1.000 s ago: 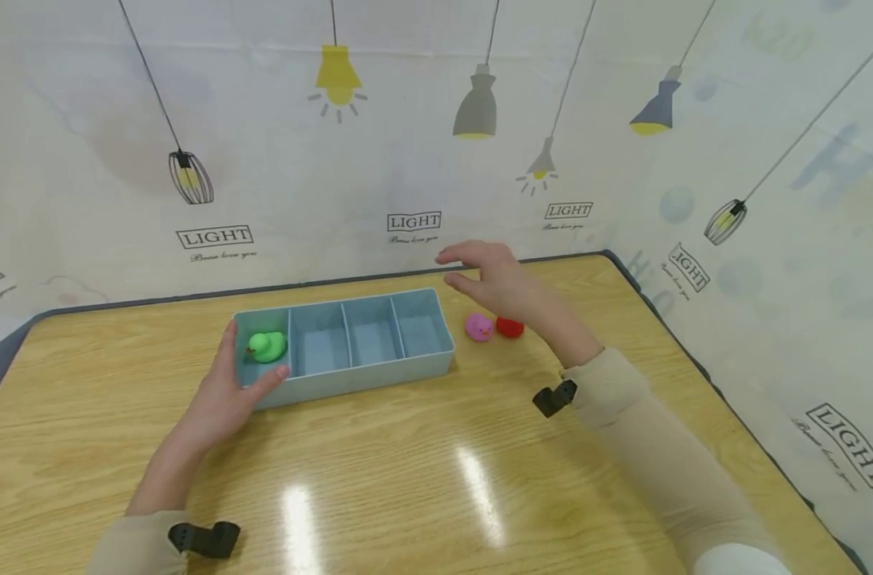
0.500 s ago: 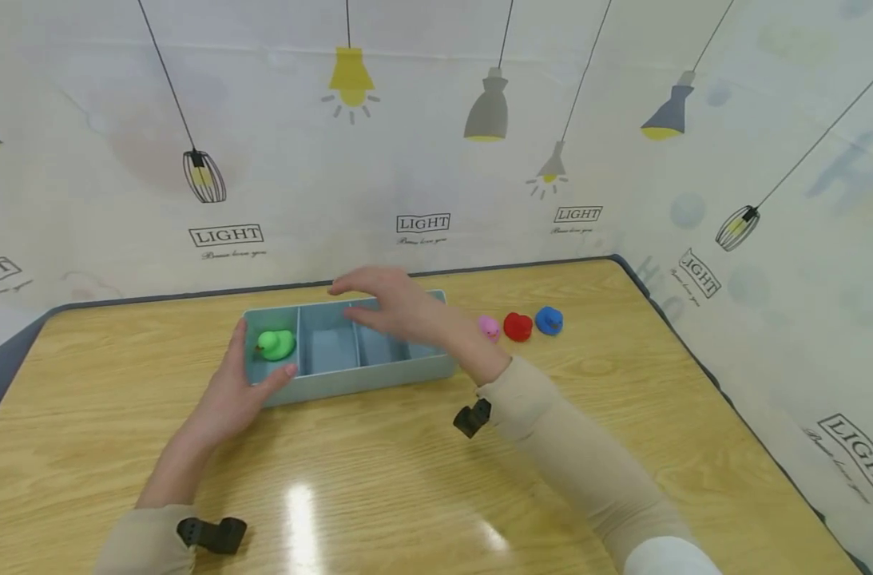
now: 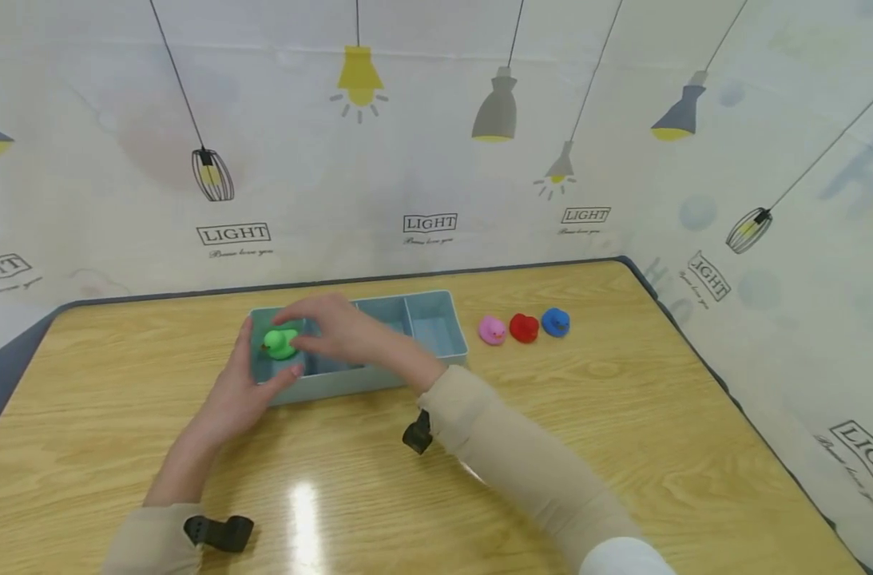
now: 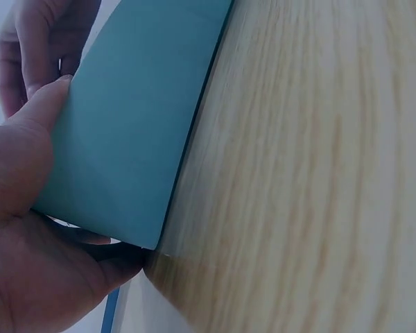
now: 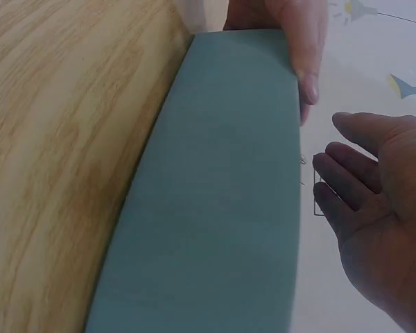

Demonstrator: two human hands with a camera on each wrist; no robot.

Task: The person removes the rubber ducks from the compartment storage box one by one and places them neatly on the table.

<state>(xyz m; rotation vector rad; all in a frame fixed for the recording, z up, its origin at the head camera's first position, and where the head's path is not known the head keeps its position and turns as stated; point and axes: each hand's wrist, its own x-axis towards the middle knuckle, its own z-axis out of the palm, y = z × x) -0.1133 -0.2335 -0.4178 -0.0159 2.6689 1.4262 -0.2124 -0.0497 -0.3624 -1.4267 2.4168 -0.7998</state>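
Note:
A blue-grey divided box stands on the table. My left hand grips its left end, thumb over the front rim and fingers along the end wall; the left wrist view shows this hand against the box wall. A green rubber duck sits in the leftmost compartment. Over that compartment reaches my right hand, its thumb and fingers spread around the duck. In the right wrist view the right hand has thumb and fingers apart; the duck is hidden there by the box wall.
Right of the box, a pink duck, a red duck and a blue duck stand in a row on the wooden table. A wall covering printed with lamps rises behind the table.
My right hand has moved left from near the pink and red ducks, across the box, to the green duck. My left hand keeps its grip on the box. The blue duck has come into sight.

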